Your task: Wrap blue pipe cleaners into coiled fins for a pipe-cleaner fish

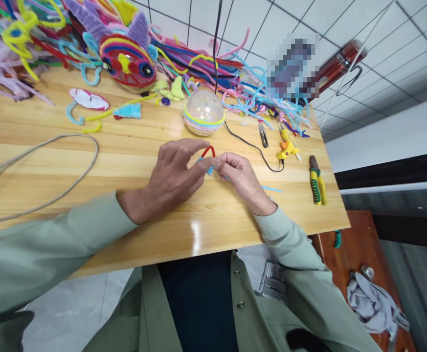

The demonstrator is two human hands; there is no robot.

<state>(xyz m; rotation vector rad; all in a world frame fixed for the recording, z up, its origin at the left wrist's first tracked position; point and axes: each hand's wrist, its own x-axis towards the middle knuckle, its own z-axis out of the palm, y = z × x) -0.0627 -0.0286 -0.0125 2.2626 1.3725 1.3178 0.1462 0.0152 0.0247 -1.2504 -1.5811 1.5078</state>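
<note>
1. Fingers of the left hand (pixel 171 173) and right hand (pixel 240 178) pinched narrowly on a red loop (pixel 209 150) and blue stem (pixel 210 169) held between them, just above the table (pixel 125 161).
2. Both hands touched the piece equally; the stem's long axis ran toward the right hand.
3. Beyond the loop sat a clear ball (pixel 203 112); a glue gun (pixel 287 147) and pliers (pixel 318 180) lay to the right.
4. No writing was legible.
</note>
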